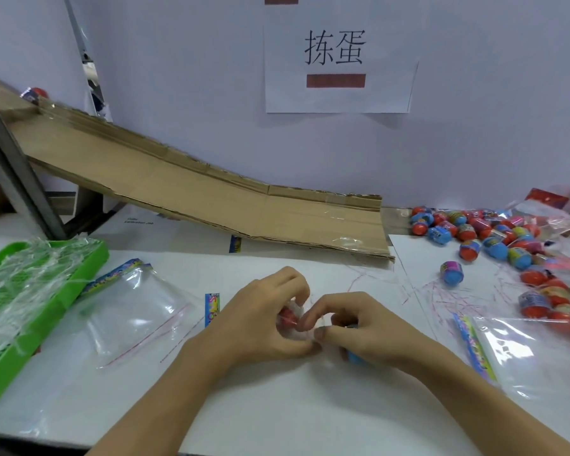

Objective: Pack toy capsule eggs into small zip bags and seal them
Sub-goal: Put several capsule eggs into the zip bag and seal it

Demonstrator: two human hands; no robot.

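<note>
Table [277, 406], white and broad, fills the lower view and carries everything here. At its middle the left hand [260, 320] and the right hand [362, 330] meet, fingers curled inward, pinching between them a small clear zip bag [305, 319] with a red capsule egg [287, 315] showing inside it at the left hand's fingertips. A blue egg [354, 357] peeks from under the right hand's palm; whether that hand grips it or merely covers it cannot be told.

To the left lies an empty zip bag [135, 311] with a colourful header card, flat on the table, and beside it a green plastic basket [89, 258] with clear film draped over it. A cardboard ramp [211, 195] slopes down from the upper left to the table's back edge. On the right, a heap of loose eggs [474, 232], red and blue, spreads near the wall, with one egg [452, 273] standing apart from it. More bags [533, 350] lie at the right edge, some with eggs in them.

Behind stands a pale wall [178, 77] bearing a paper sign [338, 67] printed with two characters and a red bar.
</note>
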